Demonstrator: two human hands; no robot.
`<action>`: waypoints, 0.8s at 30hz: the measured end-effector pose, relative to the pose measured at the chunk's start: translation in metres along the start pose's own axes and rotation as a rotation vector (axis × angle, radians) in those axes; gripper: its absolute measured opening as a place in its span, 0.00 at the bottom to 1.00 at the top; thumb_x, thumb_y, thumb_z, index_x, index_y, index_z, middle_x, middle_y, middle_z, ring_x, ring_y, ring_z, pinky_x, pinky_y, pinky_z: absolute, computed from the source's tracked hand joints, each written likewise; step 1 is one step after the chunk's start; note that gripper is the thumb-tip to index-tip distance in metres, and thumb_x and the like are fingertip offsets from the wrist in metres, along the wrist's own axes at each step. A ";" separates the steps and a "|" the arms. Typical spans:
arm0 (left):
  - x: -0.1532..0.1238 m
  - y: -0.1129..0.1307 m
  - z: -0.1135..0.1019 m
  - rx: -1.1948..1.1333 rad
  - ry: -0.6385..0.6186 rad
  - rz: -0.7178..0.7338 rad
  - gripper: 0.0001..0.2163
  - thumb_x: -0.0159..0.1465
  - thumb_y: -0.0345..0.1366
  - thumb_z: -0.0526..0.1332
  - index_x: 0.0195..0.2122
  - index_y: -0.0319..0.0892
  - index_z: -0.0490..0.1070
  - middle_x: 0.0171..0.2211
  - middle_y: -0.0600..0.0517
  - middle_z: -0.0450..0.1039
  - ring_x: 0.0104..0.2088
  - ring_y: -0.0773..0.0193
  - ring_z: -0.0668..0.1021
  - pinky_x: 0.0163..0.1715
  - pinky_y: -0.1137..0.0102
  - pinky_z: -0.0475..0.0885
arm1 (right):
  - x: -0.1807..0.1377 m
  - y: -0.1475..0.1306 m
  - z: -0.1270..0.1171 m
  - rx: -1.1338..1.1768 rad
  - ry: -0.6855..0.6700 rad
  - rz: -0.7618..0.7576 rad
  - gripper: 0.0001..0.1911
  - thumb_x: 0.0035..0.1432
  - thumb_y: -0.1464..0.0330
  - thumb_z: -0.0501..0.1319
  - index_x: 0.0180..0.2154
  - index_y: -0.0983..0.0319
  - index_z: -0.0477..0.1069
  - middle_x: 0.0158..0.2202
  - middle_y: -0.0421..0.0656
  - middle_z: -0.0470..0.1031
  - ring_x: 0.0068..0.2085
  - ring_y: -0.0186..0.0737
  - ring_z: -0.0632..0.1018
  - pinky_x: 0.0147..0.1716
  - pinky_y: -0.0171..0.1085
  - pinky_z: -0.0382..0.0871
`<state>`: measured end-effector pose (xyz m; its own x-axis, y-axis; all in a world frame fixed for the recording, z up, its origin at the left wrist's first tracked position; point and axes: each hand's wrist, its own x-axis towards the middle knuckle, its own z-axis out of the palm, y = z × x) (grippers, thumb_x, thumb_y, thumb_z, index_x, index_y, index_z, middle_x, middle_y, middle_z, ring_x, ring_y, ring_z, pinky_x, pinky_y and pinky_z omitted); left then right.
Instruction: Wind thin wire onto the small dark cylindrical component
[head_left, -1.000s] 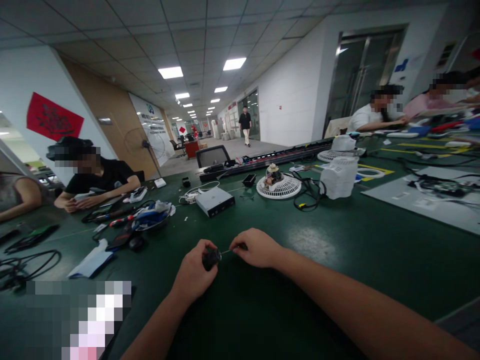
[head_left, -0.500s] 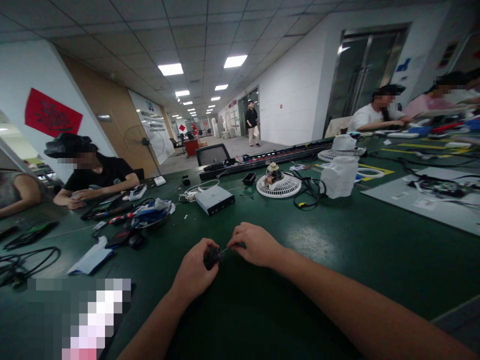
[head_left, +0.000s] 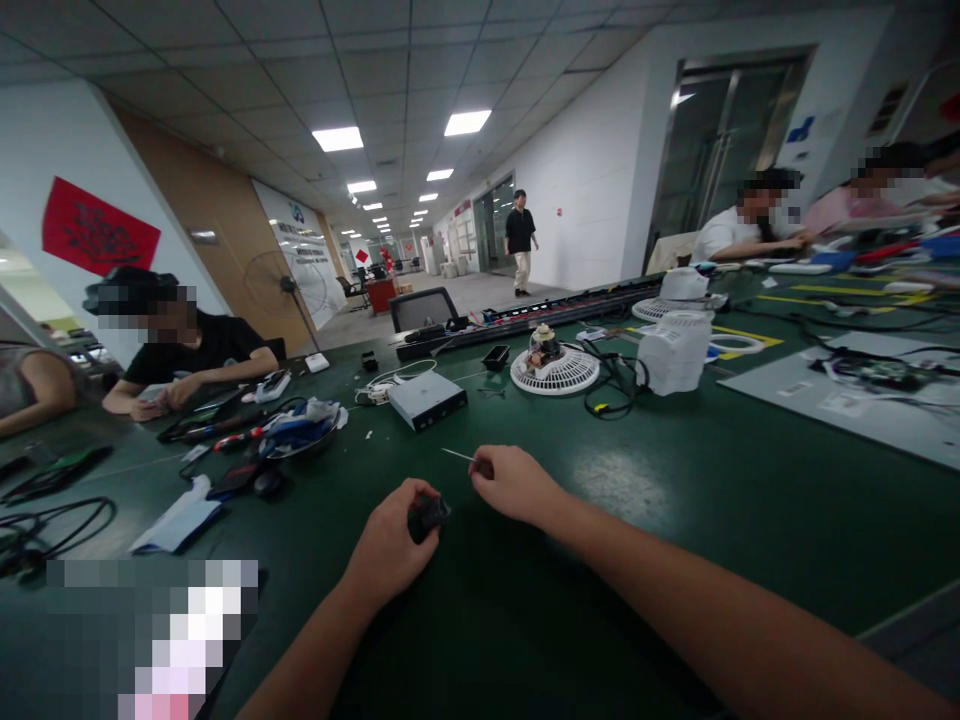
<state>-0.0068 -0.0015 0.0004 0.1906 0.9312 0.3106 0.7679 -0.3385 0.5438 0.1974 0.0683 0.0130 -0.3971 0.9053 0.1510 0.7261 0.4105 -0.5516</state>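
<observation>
My left hand (head_left: 397, 540) is closed around a small black part (head_left: 430, 514), squarish at its outer end; what kind it is I cannot make out. To its right, my right hand (head_left: 510, 485) pinches a thin metal rod (head_left: 457, 455) that points left and slightly away from me. The rod's near end is hidden in the fingers, where something dark shows. Rod and black part are apart, both held just above the green table (head_left: 525, 590).
Ahead lies a silver disc drive (head_left: 427, 400), with a small black open box (head_left: 495, 357) and a white fan grille with motor (head_left: 553, 370) beyond. A white housing (head_left: 675, 352) stands right. A bowl of tools (head_left: 300, 432) sits left. Several people are around.
My right hand has drawn the rod away from the black part, moving right, so more of the rod shows. A person in the background has walked closer.
</observation>
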 end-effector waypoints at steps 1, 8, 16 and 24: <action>0.000 0.001 0.000 -0.001 0.006 0.008 0.13 0.56 0.29 0.61 0.42 0.45 0.69 0.40 0.51 0.76 0.41 0.59 0.78 0.43 0.63 0.72 | -0.001 -0.003 0.001 0.091 -0.048 0.043 0.11 0.58 0.63 0.59 0.34 0.61 0.77 0.31 0.44 0.78 0.31 0.39 0.76 0.28 0.35 0.62; 0.000 0.005 -0.001 -0.036 0.056 0.069 0.08 0.56 0.27 0.60 0.33 0.45 0.63 0.41 0.50 0.76 0.42 0.58 0.78 0.43 0.63 0.73 | -0.003 -0.009 0.017 0.416 -0.223 0.057 0.09 0.49 0.66 0.67 0.34 0.62 0.80 0.28 0.40 0.78 0.29 0.35 0.74 0.25 0.32 0.61; 0.000 0.004 -0.002 -0.065 0.093 0.088 0.08 0.57 0.28 0.62 0.32 0.45 0.63 0.41 0.51 0.76 0.44 0.60 0.78 0.45 0.64 0.72 | 0.002 -0.001 0.013 0.464 -0.241 -0.138 0.08 0.54 0.67 0.65 0.37 0.61 0.80 0.30 0.40 0.78 0.31 0.35 0.75 0.30 0.32 0.64; -0.004 0.006 -0.001 -0.127 0.050 0.119 0.08 0.56 0.28 0.62 0.31 0.45 0.62 0.41 0.50 0.77 0.43 0.60 0.79 0.43 0.65 0.73 | 0.003 -0.001 0.017 0.587 -0.238 0.003 0.09 0.45 0.68 0.70 0.30 0.65 0.76 0.25 0.37 0.74 0.27 0.32 0.71 0.25 0.30 0.62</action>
<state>-0.0039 -0.0070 0.0036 0.2425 0.8765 0.4159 0.6573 -0.4637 0.5941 0.1862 0.0684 0.0003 -0.5585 0.8295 -0.0010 0.3254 0.2180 -0.9201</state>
